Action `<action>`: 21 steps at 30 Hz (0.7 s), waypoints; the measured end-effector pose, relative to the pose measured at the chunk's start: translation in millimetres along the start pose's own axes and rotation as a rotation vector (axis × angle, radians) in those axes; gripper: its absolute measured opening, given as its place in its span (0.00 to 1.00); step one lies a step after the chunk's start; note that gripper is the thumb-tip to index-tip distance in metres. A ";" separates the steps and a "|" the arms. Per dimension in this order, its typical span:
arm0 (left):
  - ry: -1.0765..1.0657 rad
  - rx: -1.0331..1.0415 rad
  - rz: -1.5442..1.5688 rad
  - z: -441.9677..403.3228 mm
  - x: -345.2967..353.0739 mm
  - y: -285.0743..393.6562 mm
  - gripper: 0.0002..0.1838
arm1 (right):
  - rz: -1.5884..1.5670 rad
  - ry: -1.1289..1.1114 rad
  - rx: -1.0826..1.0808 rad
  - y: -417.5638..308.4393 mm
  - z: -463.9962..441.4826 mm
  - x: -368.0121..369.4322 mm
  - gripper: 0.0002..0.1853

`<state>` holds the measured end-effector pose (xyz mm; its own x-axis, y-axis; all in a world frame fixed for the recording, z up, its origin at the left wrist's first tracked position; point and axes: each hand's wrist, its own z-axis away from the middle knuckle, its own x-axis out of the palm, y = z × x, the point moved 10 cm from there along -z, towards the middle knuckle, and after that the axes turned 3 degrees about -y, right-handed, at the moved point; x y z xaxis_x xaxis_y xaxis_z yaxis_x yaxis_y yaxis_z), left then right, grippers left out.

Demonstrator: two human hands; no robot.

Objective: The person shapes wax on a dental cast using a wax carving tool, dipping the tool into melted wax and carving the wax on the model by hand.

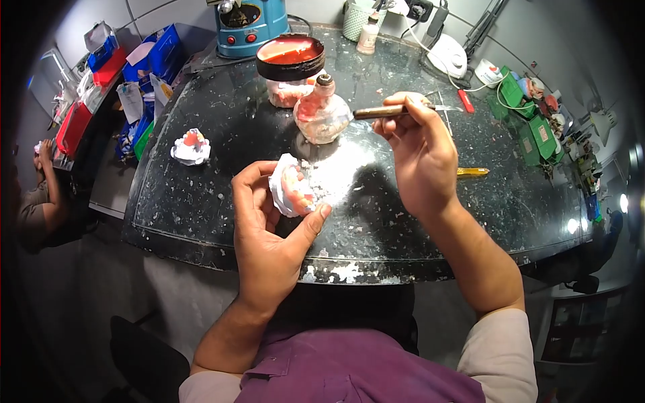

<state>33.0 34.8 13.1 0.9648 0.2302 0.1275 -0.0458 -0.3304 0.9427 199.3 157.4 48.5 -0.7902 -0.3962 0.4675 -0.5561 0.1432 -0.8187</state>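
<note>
My left hand (pixel 269 225) holds a white plaster dental cast (pixel 283 187) with pink wax and teeth along it, fingers behind and thumb at its lower edge. My right hand (pixel 423 151) grips a wax knife (pixel 386 111) between thumb and fingers. Its brown handle points left, close to a round glass spirit lamp (pixel 324 119) smeared with pink; a thin metal blade extends to the right. No flame is visible on the lamp. Behind it, a dark-rimmed round pan of red wax (pixel 290 55) rests on a pink-stained white base. Another plaster cast (pixel 191 149) with pink on it sits at left.
A blue machine (pixel 252 28) with red buttons stands at the back. A small bottle (pixel 367 35), a red object (pixel 465 101) and a yellow-handled tool (pixel 473 172) lie about the black worktable (pixel 215 221). Green bins (pixel 537 138) are at right. Another person's arm (pixel 50 178) shows far left.
</note>
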 end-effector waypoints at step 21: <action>0.013 0.000 -0.013 -0.4 -0.2 2.6 0.33 | 0.197 -0.309 -0.057 -3.4 16.0 39.0 0.10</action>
<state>32.6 34.3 15.6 0.9618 0.2466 0.1190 -0.0330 -0.3271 0.9444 174.5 126.9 64.2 -0.7733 -0.6101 0.1729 -0.4215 0.2908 -0.8589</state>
